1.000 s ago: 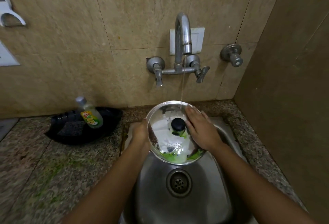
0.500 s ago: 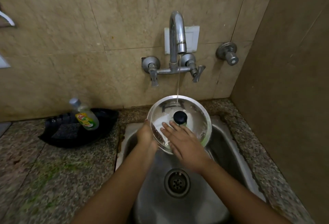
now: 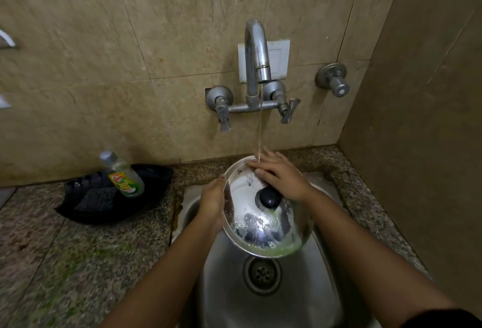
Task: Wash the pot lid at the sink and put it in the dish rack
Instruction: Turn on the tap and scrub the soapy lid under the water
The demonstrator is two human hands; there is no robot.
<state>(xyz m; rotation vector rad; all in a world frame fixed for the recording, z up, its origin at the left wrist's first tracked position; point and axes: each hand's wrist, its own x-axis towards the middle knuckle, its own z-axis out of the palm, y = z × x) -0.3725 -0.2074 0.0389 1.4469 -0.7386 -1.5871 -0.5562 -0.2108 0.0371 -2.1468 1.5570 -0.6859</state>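
Nearest to me the sink [image 3: 294, 301] basin lies bare, its drain [image 3: 262, 273] open just below the work. Over it I hold the pot lid [image 3: 263, 213] tilted, knob side toward me, its low near rim carrying green suds and its far rim raised into the water stream [image 3: 260, 129]. My left hand [image 3: 212, 203] clamps the lid's left edge, thumb over the rim and the fingers hidden behind, so that grip is pressed onto the metal. My right hand [image 3: 280, 177] lies flat and spread on the far upper face, just past the black knob [image 3: 268, 197], rubbing rather than grasping; nothing is pinched in it.

What the next move turns on, I judge, is that the left hand alone carries the lid, and the unrinsed suds lie on the near side, away from the stream. The rim must turn under the faucet [image 3: 257, 51].

On the table to the left sits a black tray [image 3: 146, 194] with a soap bottle [image 3: 122, 175] and what looks like a scrub pad [image 3: 95, 198]. No dish rack is in view.
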